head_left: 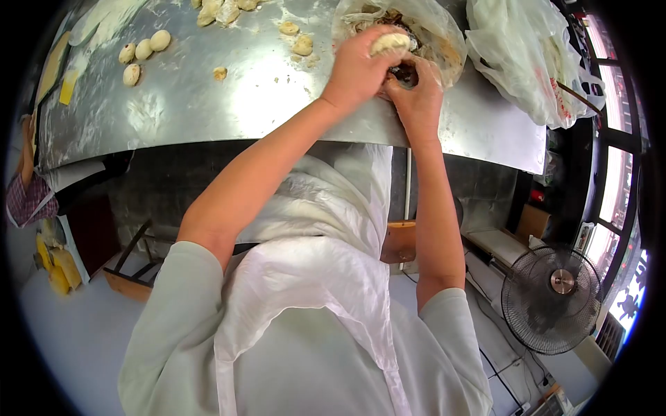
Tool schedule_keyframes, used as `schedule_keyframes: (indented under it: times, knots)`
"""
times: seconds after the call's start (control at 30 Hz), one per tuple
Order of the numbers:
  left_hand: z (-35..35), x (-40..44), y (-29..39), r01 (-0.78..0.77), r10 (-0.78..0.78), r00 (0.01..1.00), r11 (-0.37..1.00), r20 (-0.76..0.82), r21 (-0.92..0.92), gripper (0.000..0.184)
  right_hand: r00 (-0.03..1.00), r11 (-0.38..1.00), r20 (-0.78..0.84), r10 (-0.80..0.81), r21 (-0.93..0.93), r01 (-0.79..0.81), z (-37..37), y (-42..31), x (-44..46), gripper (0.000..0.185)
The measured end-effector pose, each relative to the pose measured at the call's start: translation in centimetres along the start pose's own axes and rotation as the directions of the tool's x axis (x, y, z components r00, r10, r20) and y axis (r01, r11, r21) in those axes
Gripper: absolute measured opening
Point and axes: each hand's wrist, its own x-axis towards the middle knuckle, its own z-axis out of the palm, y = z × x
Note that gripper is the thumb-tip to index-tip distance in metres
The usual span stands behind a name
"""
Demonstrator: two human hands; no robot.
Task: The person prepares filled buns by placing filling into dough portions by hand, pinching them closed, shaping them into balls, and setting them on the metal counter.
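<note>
Both of my hands are close together over the metal table, in front of an open plastic bag (444, 45) with dark contents. A pale piece of dough (390, 44) is in my left hand (357, 66), whose fingers are closed around it. Beside it, my right hand (418, 97) has its fingers curled, with the fingertips near the left ones. Dark material shows between the hands, but what the right fingers hold is hidden.
Round dough balls (143, 49) and small dough lumps (302, 46) lie on the floured metal table (243, 104). Plastic bags (517, 55) are at the right. Another person's arm (28, 149) shows at the far left. A fan (553, 299) stands lower right.
</note>
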Motion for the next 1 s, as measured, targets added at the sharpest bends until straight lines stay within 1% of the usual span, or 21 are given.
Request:
schedule_keyframes:
  times: [0.03,0.07,0.17,0.27,0.37,0.4,0.47,0.5,0.6,0.67,0.77,0.87,0.9,1.0]
  knots:
    - [0.0,-0.2,0.2,-0.024,0.019,0.999,0.993,0.046,0.112,0.029,1.000,1.000,0.004,0.018,0.002,-0.018,-0.1,-0.5,0.2,0.034]
    - [0.2,-0.8,0.4,-0.065,0.057,0.998,0.946,0.037,0.318,0.029,0.999,0.999,0.007,0.038,0.003,-0.038,-0.2,-0.8,0.3,0.032]
    - [0.4,-1.1,-0.2,-0.177,0.186,0.982,0.887,0.021,0.426,0.031,0.997,0.999,-0.068,-0.025,-0.025,0.024,0.5,0.0,0.2,0.028]
    - [0.5,-1.6,-1.2,-0.244,0.259,0.965,0.851,0.033,0.466,0.032,0.997,0.997,-0.050,0.057,0.060,-0.054,0.3,-0.3,0.1,0.024]
    - [-0.1,-1.4,-0.2,-0.014,0.033,0.998,0.927,-0.044,0.375,0.033,0.997,0.978,-0.012,0.076,0.197,-0.072,0.1,0.0,0.1,0.022]
    - [-0.5,-1.0,-1.5,-0.110,0.137,0.990,0.891,-0.030,0.440,0.033,0.998,0.978,-0.007,0.069,0.200,-0.067,0.1,0.1,0.1,0.023]
    - [-0.9,-0.9,-2.3,-0.106,0.132,0.991,0.877,-0.023,0.469,0.032,0.999,0.976,0.010,0.051,0.213,-0.052,0.3,0.2,0.1,0.024]
    - [-1.0,-0.9,-2.1,-0.105,0.130,0.991,0.869,-0.018,0.484,0.032,0.999,0.982,-0.008,0.031,0.184,-0.029,0.4,-0.1,-0.1,0.026]
    - [-1.6,-0.4,-1.5,0.069,-0.064,0.998,0.936,-0.027,0.346,0.032,0.996,0.996,-0.087,-0.028,0.085,0.036,0.2,-0.8,-0.5,0.030]
    - [-1.3,-0.5,-1.7,0.044,-0.028,0.998,0.952,-0.055,0.304,0.032,0.987,0.997,-0.144,-0.065,0.024,0.069,0.4,-0.9,-0.7,0.033]
    - [-0.6,-1.1,-1.4,0.031,0.000,0.992,0.969,-0.125,0.247,0.031,0.985,0.996,-0.170,-0.026,0.074,0.039,0.3,-0.9,-0.7,0.034]
    - [0.0,-1.6,-0.8,-0.003,0.054,0.973,0.975,-0.223,0.222,0.030,0.990,0.994,-0.118,-0.078,0.068,0.086,0.7,-0.1,-0.6,0.032]
    - [0.1,-1.7,-0.6,-0.016,0.075,0.964,0.975,-0.257,0.222,0.029,0.989,0.993,-0.123,-0.079,0.074,0.089,0.7,0.0,-0.5,0.031]
    - [0.3,-1.9,-0.3,-0.027,0.064,0.968,0.988,-0.243,0.152,0.029,0.989,0.992,-0.131,-0.068,0.093,0.081,0.9,-0.1,-0.5,0.029]
